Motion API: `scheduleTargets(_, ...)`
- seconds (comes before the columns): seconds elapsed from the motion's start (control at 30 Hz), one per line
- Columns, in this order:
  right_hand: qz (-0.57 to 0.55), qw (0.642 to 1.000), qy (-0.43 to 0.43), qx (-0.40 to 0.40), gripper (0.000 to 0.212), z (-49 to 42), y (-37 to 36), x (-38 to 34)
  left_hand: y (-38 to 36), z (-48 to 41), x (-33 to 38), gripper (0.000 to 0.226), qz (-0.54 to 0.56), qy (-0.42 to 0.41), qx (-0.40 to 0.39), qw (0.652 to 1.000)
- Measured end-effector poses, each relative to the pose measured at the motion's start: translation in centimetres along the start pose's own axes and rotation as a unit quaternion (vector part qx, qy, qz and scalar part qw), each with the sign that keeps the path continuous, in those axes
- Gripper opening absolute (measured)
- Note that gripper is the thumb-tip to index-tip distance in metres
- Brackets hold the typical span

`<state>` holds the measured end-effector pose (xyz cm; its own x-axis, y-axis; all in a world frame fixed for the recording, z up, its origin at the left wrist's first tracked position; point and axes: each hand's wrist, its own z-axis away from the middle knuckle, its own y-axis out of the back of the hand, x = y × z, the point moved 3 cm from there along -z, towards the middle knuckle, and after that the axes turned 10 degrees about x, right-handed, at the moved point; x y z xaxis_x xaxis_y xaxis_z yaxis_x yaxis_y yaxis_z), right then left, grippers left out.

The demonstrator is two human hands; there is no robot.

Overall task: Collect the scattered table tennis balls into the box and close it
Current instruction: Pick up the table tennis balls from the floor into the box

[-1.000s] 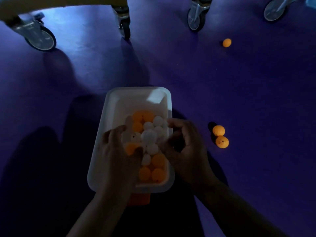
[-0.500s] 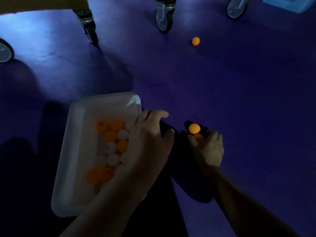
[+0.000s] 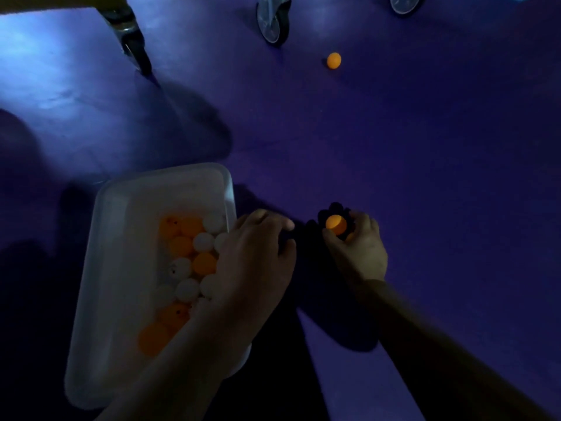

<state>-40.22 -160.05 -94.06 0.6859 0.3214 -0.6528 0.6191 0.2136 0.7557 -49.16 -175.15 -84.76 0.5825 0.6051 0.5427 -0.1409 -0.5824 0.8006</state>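
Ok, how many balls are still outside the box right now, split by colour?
Orange: 2 (far ball lying loose, held ball in the right hand). An orange sliver under that hand may be a third.
White: 0 seen.
Total: 2 for sure outside the box.

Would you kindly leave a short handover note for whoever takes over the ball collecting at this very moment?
Left hand: rests over the right rim of the white box, fingers relaxed, apparently holding nothing.
Right hand: down at the floor right of the box, grips an orange ball; a sliver of orange under it may be a second.
Done: a pile of orange and white balls lies in the open box.
Left: drop in the gripped ball, fetch the lone orange ball far ahead near the caster wheel, then close the box; no lid is in view.
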Motion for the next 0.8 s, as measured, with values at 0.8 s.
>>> scheduleTargets(0.8,-0.172,0.858,0.285,-0.391,0.072,4.0,0.5,-20.5,0.9,3.1,1.3,0.014,-0.111,-0.118,-0.087,0.983)
